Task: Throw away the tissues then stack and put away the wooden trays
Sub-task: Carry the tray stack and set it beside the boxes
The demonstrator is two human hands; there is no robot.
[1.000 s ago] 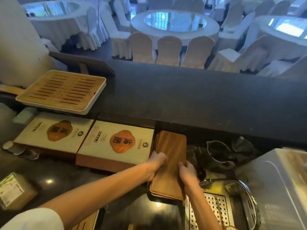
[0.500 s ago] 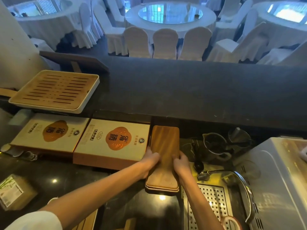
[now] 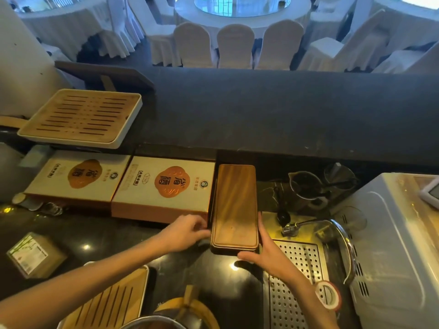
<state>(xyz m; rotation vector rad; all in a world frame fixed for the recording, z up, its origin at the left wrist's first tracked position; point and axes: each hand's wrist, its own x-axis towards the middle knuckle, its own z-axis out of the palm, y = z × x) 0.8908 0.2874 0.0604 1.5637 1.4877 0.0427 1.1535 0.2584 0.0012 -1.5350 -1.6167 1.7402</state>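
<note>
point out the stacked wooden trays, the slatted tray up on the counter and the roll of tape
stacked wooden trays point(image 3: 235, 210): head view, middle of top tray
slatted tray point(image 3: 83, 116): head view, slatted centre
roll of tape point(image 3: 329, 296): head view, its rim

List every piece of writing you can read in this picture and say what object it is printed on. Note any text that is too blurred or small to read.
"V30": small badge on the right gift box.
Large orange medallions on the right gift box and the left gift box: two big Chinese characters, upside down, not legible.
Small black labels on both boxes: too small.
Label on the brown packet: too blurred.
</note>
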